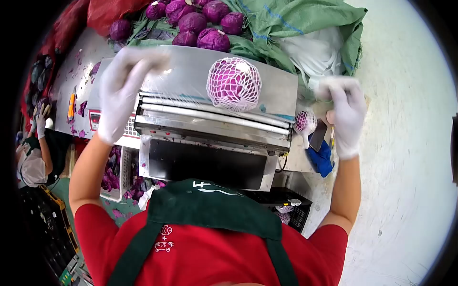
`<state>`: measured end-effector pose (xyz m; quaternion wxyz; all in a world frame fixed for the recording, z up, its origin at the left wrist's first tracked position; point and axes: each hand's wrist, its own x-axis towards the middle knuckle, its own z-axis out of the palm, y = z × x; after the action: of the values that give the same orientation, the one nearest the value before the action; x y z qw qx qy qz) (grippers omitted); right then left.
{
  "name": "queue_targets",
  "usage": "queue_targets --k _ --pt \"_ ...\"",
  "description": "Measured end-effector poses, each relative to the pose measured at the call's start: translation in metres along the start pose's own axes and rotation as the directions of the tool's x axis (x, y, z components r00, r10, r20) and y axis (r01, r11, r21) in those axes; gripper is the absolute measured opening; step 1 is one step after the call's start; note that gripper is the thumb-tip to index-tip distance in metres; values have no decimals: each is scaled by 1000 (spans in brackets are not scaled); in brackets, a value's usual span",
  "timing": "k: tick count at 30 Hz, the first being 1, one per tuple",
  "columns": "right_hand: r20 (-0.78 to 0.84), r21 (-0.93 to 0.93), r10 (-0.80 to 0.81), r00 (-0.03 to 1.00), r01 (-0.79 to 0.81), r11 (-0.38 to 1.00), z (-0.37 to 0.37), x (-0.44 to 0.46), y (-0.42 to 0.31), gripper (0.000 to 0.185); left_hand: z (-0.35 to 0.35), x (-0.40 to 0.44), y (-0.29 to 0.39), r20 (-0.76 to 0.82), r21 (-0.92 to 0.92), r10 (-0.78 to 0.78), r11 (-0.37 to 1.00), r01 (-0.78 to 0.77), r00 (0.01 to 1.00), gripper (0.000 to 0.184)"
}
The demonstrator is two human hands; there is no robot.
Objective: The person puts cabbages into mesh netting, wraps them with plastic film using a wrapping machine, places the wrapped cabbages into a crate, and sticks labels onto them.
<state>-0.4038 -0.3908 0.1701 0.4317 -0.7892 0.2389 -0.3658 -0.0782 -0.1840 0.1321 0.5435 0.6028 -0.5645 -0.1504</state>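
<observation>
A purple cabbage in a white foam net (234,84) sits on the steel top of the wrapping machine (186,66), behind its white rollers. My left hand (121,93), in a white glove, is raised over the machine's left side, its fingers bent together and blurred. Faint streaks like clear film show between it and the cabbage. My right hand (347,114), also gloved, is held up right of the machine, fingers curled in and blurred. What either hand pinches cannot be made out. Neither hand touches the cabbage.
Purple cabbages (193,23) and a green sack (281,19) lie behind the machine. On the right are a small netted item (305,122), a phone (317,137) and a blue cloth (320,159). An orange cutter (71,106) lies left. A co-worker (36,162) is at far left.
</observation>
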Motion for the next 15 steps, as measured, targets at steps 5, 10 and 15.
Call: queue_targets --k 5,10,15 --pt "629 -692 -241 740 673 261 45 51 111 64 70 57 -91 582 401 145 805 -437 800 110" --pt "425 -244 136 895 -31 969 86 26 149 103 109 66 -107 566 -153 -193 931 332 801 107" --pt "645 121 408 646 -613 781 72 -16 76 94 99 27 -67 712 -300 -407 561 771 573 64"
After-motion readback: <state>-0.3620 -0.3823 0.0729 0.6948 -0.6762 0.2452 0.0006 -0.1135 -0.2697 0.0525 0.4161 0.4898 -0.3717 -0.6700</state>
